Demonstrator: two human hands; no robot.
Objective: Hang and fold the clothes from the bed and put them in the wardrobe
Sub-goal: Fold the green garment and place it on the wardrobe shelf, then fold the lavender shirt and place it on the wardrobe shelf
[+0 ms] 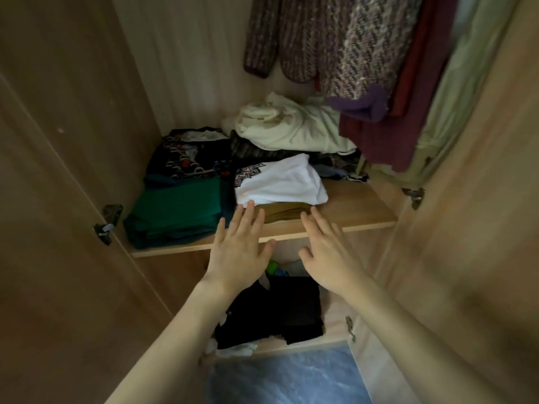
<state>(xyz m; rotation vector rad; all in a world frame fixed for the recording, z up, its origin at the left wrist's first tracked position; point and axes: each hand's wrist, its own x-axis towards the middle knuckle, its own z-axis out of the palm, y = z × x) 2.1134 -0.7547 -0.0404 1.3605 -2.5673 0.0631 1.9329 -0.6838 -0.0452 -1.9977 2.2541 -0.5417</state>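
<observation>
Folded white shirt (280, 182) already lies atop the brown garment (284, 212) on the wardrobe shelf (350, 211), both flat, empty hands, left hand (239, 252) and right hand (326, 255), at its front edge.

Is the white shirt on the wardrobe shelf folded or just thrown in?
Folded: the white shirt lies as a flat, squared packet atop a brown garment.

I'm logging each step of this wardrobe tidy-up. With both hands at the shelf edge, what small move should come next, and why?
Probably ease both hands back from the shelf. The left hand and right hand are open, fingers straight, holding nothing, and the folded brown garment already lies flat on the shelf under the white T-shirt, beside the green stack. Nothing seems left to place here.
</observation>
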